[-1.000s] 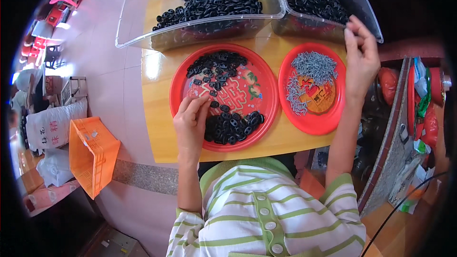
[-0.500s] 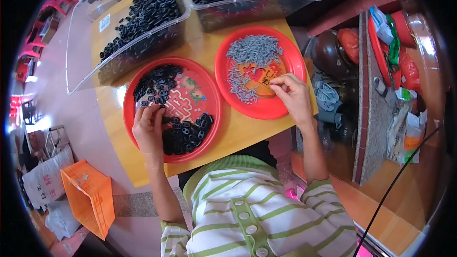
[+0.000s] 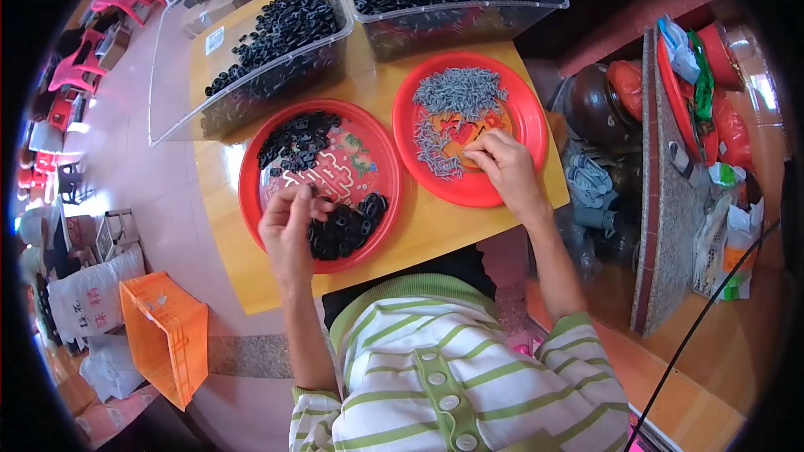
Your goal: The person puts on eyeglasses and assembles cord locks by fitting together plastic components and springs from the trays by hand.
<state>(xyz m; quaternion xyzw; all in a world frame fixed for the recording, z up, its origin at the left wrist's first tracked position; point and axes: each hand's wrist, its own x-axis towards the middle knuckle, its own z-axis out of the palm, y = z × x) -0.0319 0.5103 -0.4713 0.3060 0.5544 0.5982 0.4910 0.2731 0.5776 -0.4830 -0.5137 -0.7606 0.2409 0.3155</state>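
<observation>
My left hand (image 3: 291,222) is over the near left part of a red plate (image 3: 245,188), its thumb and forefinger pinched on a small black plastic piece (image 3: 314,189). Two groups of such pieces lie on that plate: flat ones in a far pile (image 3: 297,136), and a near pile (image 3: 350,228) of thicker-looking ones, partly behind my fingers. My right hand (image 3: 505,169) is above a second red plate (image 3: 536,121), fingertips pressed together. Whatever they hold is too small to make out. Small grey screws (image 3: 461,90) are heaped at the far side of this plate, with more scattered on its left.
Beyond the plates, two clear plastic bins (image 3: 289,59) (image 3: 444,12) hold many black pieces on the yellow table (image 3: 394,243). An orange crate (image 3: 163,335) lies on the floor at left. At right stands a stone-topped ledge (image 3: 670,251) with bags; a black cable (image 3: 699,326) hangs nearby.
The view has shifted, so the table appears farther right. My left hand has moved nearer and inward from the plate's left side, fingers raised. My right hand has moved slightly left over the screws.
</observation>
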